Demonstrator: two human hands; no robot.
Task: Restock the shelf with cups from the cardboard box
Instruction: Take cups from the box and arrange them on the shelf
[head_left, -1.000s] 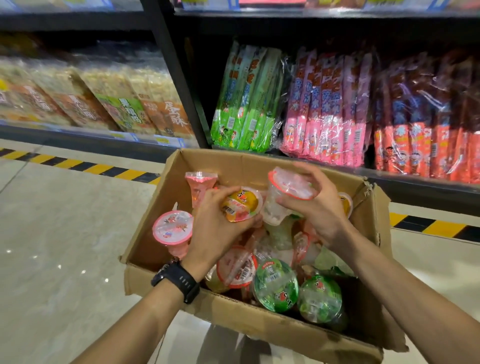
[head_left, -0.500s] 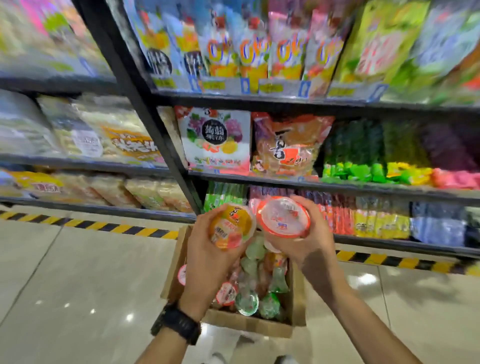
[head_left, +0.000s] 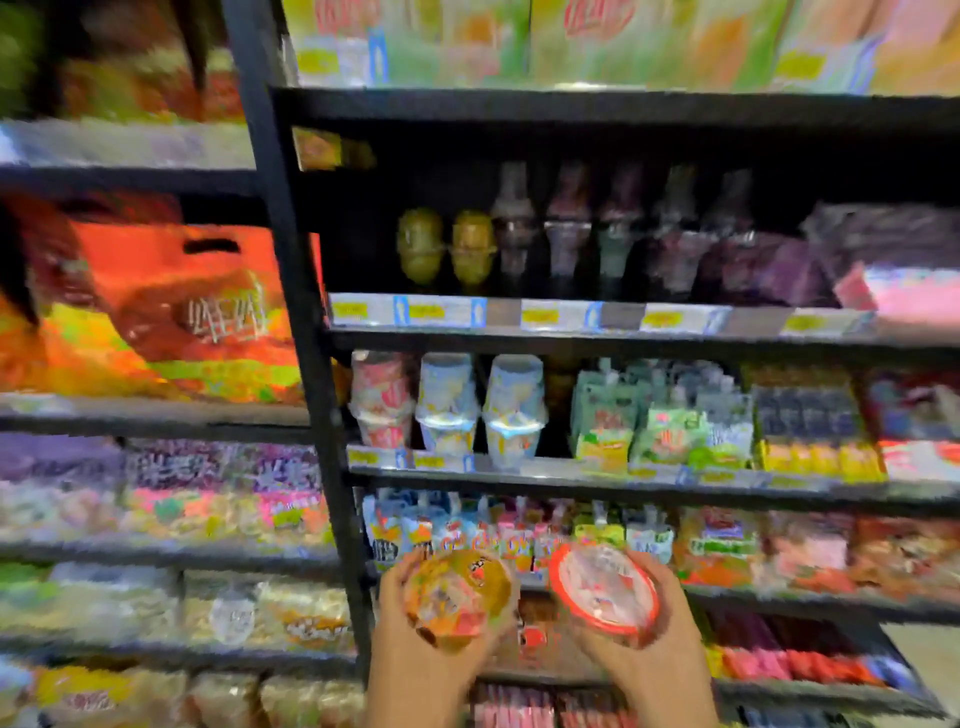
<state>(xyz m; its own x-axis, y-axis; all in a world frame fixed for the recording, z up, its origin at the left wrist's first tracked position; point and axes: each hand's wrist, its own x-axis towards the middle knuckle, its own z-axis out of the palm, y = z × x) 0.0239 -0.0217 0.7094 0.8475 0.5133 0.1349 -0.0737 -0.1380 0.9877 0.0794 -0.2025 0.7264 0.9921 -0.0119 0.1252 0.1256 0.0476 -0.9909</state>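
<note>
- The view is swinging upward from half a second ago: the cardboard box is dropping out of sight below, higher tiers of the black metal shelf unit (head_left: 306, 364) are coming into frame, and both hands are rising with their loads.
- The left hand (head_left: 415, 654) is gripping a round orange-lidded plastic cup (head_left: 457, 597), fingers curling round its sides, lid facing the camera.
- The right hand (head_left: 665, 654) is clasping a clear plastic cup with a red-rimmed lid (head_left: 602, 587), just beside the first; whether they touch cannot be told.
- Both cups are hanging in front of the lower tiers, not yet resting on any shelf.
- Pale stacked cups (head_left: 447, 410) are standing two tiers higher, probably marking the restocking spot; motion blur is making the labels unreadable.
- The risk appears to be lying in the reach: with both hands occupied, a cup pushed in carelessly could be toppling those stacks, and smooth plastic could be slipping from a one-handed grip.
</note>
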